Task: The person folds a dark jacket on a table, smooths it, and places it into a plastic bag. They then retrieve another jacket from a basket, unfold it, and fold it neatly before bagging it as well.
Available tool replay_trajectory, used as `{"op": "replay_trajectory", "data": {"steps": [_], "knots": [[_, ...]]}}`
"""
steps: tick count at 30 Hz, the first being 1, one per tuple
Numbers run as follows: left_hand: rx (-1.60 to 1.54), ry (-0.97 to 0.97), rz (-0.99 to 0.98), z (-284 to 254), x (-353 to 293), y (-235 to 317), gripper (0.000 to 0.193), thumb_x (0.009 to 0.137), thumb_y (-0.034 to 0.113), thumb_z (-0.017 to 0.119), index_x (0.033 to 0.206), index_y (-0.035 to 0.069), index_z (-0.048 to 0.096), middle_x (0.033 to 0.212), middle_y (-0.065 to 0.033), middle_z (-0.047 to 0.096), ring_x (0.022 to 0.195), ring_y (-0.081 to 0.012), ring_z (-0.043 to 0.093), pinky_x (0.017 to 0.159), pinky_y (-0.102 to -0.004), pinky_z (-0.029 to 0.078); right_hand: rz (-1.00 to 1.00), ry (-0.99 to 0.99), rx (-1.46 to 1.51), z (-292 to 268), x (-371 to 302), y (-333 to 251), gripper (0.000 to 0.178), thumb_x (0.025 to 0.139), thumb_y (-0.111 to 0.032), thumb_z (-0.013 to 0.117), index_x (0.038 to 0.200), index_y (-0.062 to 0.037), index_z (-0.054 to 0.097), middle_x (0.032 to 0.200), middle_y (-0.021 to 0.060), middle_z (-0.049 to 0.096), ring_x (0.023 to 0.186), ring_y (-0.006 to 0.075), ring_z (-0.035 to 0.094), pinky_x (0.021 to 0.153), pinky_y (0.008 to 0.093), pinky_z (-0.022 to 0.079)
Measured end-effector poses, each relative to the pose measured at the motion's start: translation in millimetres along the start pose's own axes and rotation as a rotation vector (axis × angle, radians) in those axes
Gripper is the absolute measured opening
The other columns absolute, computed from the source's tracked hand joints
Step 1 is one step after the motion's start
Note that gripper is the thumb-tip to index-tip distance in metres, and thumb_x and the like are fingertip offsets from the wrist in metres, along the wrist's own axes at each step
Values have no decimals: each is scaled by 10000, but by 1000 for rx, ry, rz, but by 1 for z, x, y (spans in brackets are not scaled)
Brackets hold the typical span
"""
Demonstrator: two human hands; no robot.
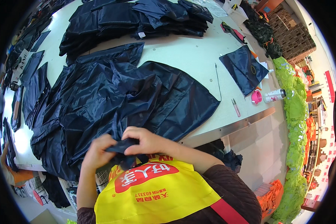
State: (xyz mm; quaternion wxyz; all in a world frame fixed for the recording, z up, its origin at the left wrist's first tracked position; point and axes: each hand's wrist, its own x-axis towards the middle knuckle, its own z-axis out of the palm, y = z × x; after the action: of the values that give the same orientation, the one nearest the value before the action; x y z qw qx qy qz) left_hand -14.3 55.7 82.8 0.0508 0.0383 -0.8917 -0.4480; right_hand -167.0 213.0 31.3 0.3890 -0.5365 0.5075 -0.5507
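Note:
A large dark navy garment of shiny fabric (97, 93) lies spread and crumpled over the near part of the table. Its near edge comes up to my body, in front of my yellow apron. My left hand (100, 150) is closed on a bunched bit of that fabric and looks slightly blurred. Close beside it, my right hand (143, 141) pinches the same bit between thumb and curled fingers. A short dark strip of cloth stretches between the two hands. Which part of the garment this is, I cannot tell.
Folded dark garments (134, 18) are piled at the table's far side. To the right lie a folded dark piece (244, 70), small pink-handled snips (236, 108), a pink cup-shaped lid (256, 97) and a white bottle (274, 95). A metal-edged table rim (227, 127) runs near my right arm.

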Motion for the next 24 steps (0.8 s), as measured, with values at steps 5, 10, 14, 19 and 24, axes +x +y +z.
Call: {"op": "replay_trajectory", "data": {"steps": [5, 10, 14, 19, 24], "knots": [[-20, 945, -65, 16, 18, -26, 212, 653, -109, 556, 786, 53, 518, 721, 18, 481, 652, -84, 448, 602, -206, 358, -334, 312, -456, 32, 23, -22, 393, 618, -146, 782, 874, -50, 500, 932, 135, 509, 925, 333, 475, 768, 391, 417], [-974, 704, -593, 77, 48, 11, 165, 815, 82, 593, 972, 57, 548, 874, 16, 539, 776, -87, 501, 690, -227, 415, -289, 599, -766, -34, 68, 12, 209, 621, 10, 624, 770, -65, 498, 815, 115, 495, 809, 329, 514, 641, 385, 464], [-669, 539, -425, 86, 35, 6, 335, 723, -4, 646, 1037, 16, 531, 899, 19, 560, 830, -88, 525, 748, -230, 435, -213, 582, -716, -31, 62, 27, 200, 626, 29, 599, 775, -60, 500, 796, 119, 503, 776, 325, 529, 618, 384, 468], [-265, 1088, -287, 38, 1, -78, 248, 696, -84, 493, 649, 104, 338, 677, 63, 294, 625, -69, 285, 561, -227, 252, -127, -17, -415, 68, 1, 8, 209, 625, -41, 612, 820, -25, 538, 831, 167, 536, 804, 355, 544, 671, 399, 482], [88, 559, -457, 77, 1, -16, 139, 647, -75, 566, 694, 31, 488, 689, -87, 482, 614, -163, 502, 577, -317, 427, -100, 418, -767, -31, 30, 40, 200, 628, 25, 532, 816, -45, 544, 788, 148, 543, 748, 339, 543, 650, 420, 468]]}}
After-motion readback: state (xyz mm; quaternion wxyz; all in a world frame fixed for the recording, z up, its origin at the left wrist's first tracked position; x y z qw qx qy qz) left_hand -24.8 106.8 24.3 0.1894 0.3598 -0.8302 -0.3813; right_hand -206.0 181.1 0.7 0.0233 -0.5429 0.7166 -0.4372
